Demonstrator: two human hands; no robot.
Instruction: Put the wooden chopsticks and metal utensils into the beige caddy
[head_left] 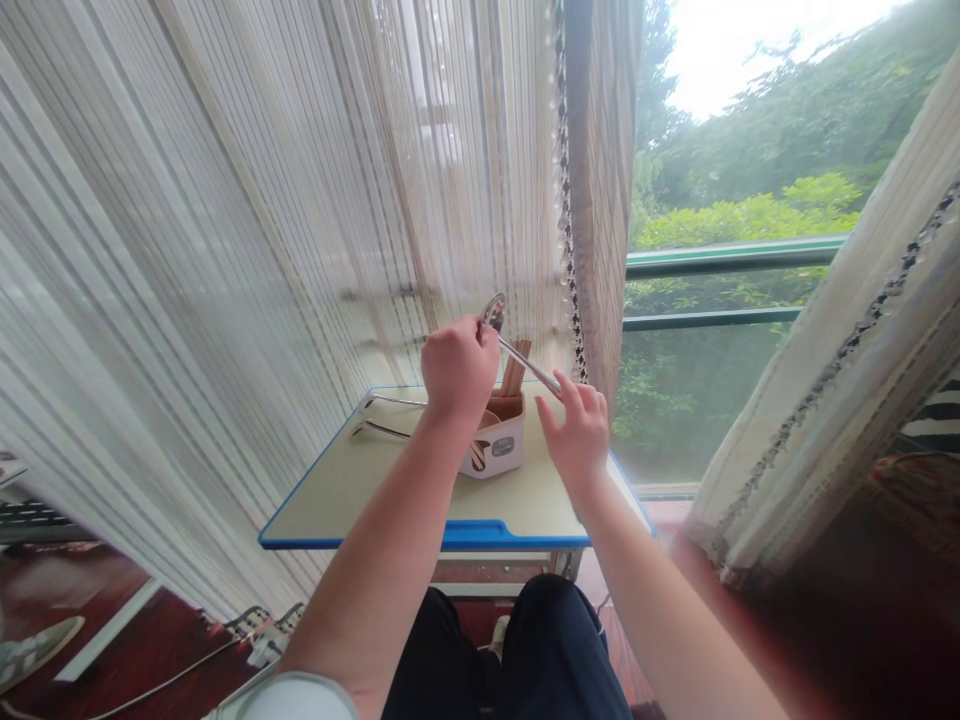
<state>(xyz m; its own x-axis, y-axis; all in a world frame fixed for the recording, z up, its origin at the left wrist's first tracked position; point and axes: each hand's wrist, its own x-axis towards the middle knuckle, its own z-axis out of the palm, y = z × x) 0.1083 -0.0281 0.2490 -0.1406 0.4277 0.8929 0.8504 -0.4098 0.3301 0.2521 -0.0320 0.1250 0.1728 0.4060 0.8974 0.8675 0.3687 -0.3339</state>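
My left hand (457, 368) is closed around a metal spoon (517, 352) just below its bowl, holding it up over the small table (375, 490). The spoon's handle slants down to the right, where my right hand (577, 432) pinches its end with the fingertips. Directly under the hands stands a white utensil holder (499, 447) with wooden chopsticks (516, 368) sticking up out of it. Two more metal utensils (386, 415) lie flat on the tabletop to the left of the holder.
The table has a blue rim and stands against sheer striped curtains (225, 250). A window with green rails (720, 260) is at the right, with trees outside. Cables and a power strip (262, 640) lie on the red floor at lower left.
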